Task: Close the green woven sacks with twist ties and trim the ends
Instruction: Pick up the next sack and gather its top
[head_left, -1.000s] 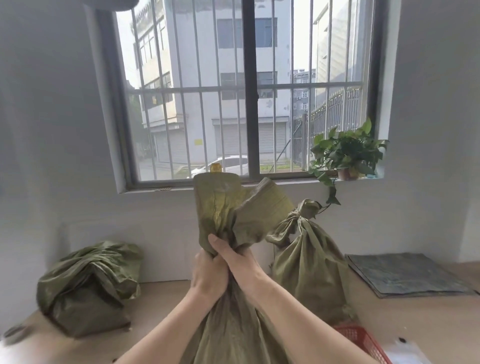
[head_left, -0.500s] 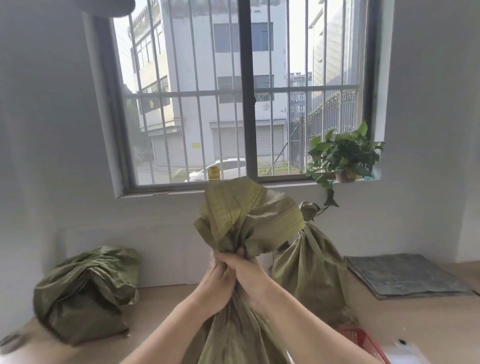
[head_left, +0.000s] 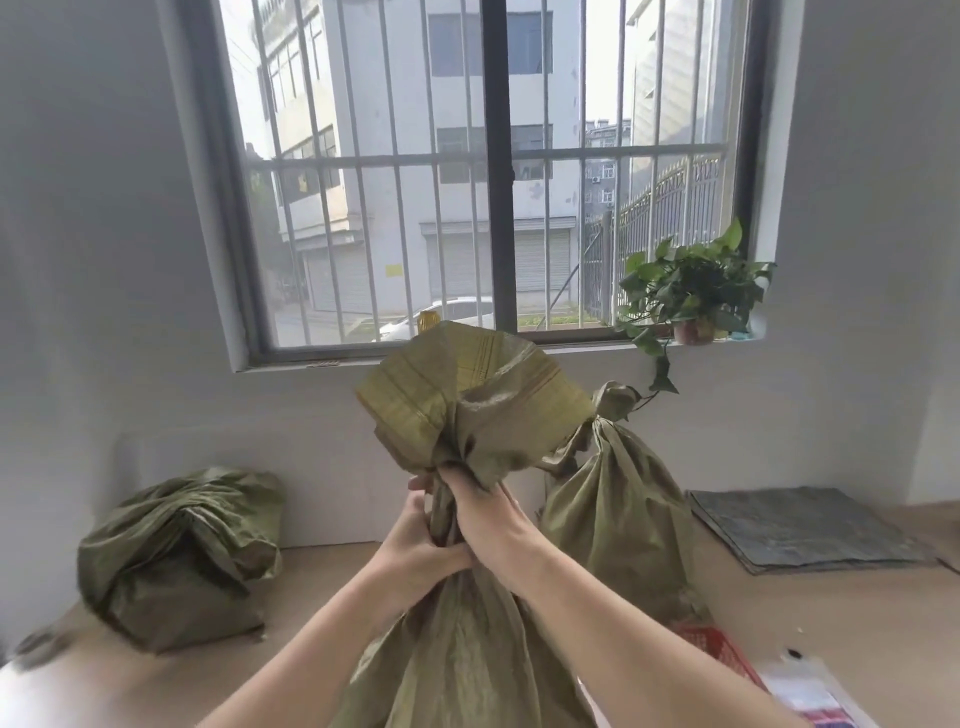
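My left hand (head_left: 415, 551) and right hand (head_left: 485, 512) both squeeze the neck of the green sack (head_left: 467, 639) at 6 o'clock (its top flares open above).

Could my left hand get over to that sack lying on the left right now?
Probably not yet. The left hand is clamped with the right hand around the gathered neck of the front sack. The table toward the lying sack looks bare.

Olive-green woven sack (head_left: 467, 649) with yellower striped mouth at 12 o'clock, red plastic mesh basket (head_left: 719, 652) at 4, dark grey flat mat (head_left: 800, 525) at 3.
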